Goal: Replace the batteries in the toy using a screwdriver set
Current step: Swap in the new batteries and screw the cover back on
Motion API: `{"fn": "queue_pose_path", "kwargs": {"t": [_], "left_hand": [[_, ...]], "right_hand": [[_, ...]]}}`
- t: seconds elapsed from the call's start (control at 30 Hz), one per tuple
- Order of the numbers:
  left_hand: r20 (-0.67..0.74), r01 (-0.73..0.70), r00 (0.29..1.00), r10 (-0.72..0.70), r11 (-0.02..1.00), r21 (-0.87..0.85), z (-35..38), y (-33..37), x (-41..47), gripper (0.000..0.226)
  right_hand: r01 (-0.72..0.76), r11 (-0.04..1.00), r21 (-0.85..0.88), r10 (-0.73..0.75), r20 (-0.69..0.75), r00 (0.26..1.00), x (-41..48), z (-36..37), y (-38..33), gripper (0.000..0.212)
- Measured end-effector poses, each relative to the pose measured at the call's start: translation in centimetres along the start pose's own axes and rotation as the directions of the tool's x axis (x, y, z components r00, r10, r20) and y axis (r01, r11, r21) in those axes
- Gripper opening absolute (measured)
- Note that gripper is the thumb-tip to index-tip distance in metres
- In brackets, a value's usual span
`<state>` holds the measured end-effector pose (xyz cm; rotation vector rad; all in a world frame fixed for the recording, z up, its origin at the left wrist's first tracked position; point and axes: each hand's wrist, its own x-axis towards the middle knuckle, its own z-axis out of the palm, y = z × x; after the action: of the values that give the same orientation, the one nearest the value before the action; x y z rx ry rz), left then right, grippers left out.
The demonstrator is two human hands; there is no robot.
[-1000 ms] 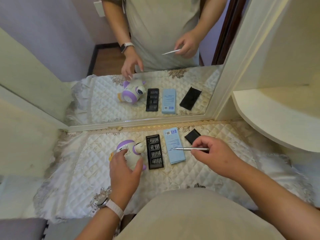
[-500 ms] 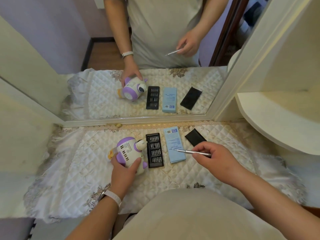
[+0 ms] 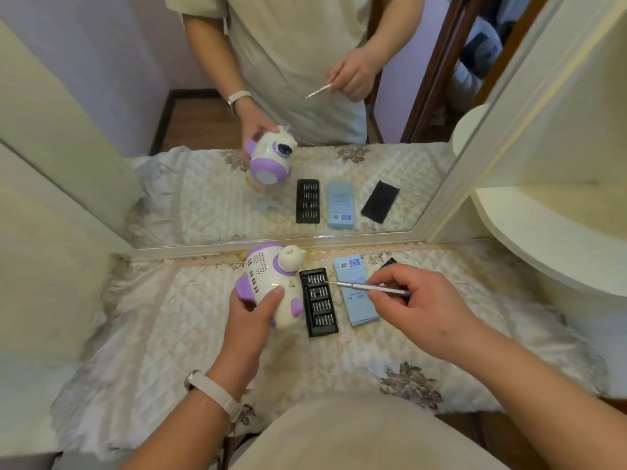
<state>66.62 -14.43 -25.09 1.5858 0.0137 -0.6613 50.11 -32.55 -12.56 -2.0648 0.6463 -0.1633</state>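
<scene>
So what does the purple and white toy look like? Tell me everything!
The toy is a rounded animal-like figure of smooth, glossy cream plastic with purple trim, stubby purple feet and a round snout. Rows of small speaker holes dot its body. The left hand grips it from below and holds it tilted above the quilted cloth, just left of the black bit tray. The mirror shows its big dark eye.
</scene>
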Motion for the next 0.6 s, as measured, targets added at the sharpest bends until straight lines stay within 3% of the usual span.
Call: {"fn": "queue_pose_path", "kwargs": {"t": [0.17,0.27,0.43,0.6], "left_hand": [[0.093,-0.155,0.983,0.160,0.986,-0.053,-1.3,5.5,-1.0,0.066],[0.128,-0.259,0.955,0.266,0.963,-0.071,-2.2,8.4,-1.7,0.079],[0.262,-0.326,0.894,0.362,0.929,-0.174,-3.2,12.0,-1.9,0.073],[0.301,-0.388,0.848,0.437,0.898,-0.209,-3.2,15.2,-2.7,0.073]], "right_hand": [[0.155,0.980,-0.127,-0.165,-0.076,0.983,0.1,0.8,-4.4,0.024],[0.203,0.969,-0.140,-0.222,-0.136,0.965,0.0,0.9,-6.7,0.013],[0.303,0.921,-0.245,-0.356,-0.210,0.911,-0.1,0.3,-10.4,0.010],[0.329,0.861,-0.389,-0.451,-0.282,0.847,-0.1,-0.6,-13.2,0.010]]}}
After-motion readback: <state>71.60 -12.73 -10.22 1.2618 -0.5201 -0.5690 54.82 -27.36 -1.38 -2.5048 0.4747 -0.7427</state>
